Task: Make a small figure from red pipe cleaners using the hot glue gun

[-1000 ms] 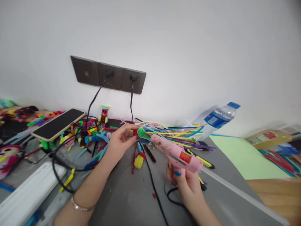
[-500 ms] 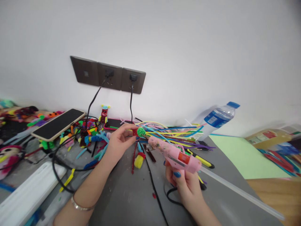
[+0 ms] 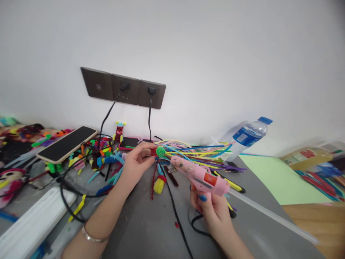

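My left hand (image 3: 138,158) pinches a small red and green pipe-cleaner piece (image 3: 161,151) between thumb and fingers; its red part is mostly covered by them. My right hand (image 3: 210,210) is wrapped round the handle of a pink hot glue gun (image 3: 198,173), with a long clear glue stick (image 3: 272,214) sticking out of its back. The gun's nozzle points left, at or very close to the green round end; whether they touch I cannot tell. Below lie a yellow and red pipe-cleaner piece (image 3: 160,184) and a dark red pipe cleaner (image 3: 153,181).
Loose pipe cleaners (image 3: 194,149) lie in a heap behind the gun. A water bottle (image 3: 249,135) leans near the wall by green paper (image 3: 275,180). On the left are a phone (image 3: 67,144), a white bar (image 3: 35,219) and black cables (image 3: 175,212). Wall sockets (image 3: 125,88) hold two plugs.
Both hands keep their grips and hardly move. The view has shifted slightly, and the glue gun and the green end sit almost where they were.
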`<state>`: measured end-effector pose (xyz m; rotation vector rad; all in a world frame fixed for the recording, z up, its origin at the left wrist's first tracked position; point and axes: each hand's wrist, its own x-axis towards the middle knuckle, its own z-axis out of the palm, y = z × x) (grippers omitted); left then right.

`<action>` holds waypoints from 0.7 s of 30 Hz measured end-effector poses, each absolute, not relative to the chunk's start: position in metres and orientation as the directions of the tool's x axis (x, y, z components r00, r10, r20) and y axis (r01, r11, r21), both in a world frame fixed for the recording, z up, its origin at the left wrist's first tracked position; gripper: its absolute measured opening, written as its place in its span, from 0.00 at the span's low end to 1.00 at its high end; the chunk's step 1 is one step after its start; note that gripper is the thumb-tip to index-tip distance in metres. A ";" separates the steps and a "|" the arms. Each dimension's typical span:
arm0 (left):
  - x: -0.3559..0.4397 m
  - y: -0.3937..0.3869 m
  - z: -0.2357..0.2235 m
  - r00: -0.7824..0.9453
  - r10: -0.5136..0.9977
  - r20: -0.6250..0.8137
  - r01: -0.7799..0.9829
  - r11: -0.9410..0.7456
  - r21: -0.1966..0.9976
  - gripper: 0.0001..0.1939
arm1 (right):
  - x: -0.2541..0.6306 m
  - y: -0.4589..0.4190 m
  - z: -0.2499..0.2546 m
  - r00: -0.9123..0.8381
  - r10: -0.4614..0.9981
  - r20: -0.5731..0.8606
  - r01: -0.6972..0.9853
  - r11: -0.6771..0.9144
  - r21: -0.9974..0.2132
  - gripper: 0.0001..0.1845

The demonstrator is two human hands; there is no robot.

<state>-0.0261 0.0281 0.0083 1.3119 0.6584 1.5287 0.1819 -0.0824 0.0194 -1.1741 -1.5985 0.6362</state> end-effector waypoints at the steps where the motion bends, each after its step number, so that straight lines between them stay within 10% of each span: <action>1: -0.026 0.028 0.008 0.061 0.909 0.411 -0.327 -0.371 0.869 0.12 | 0.181 -0.082 0.021 -0.019 0.908 0.418 0.378 0.394 -0.838 0.24; 21: -0.026 0.027 0.010 0.092 0.913 0.396 -0.328 -0.348 0.878 0.13 | 0.183 -0.081 0.018 -0.026 0.908 0.419 0.346 0.401 -0.848 0.26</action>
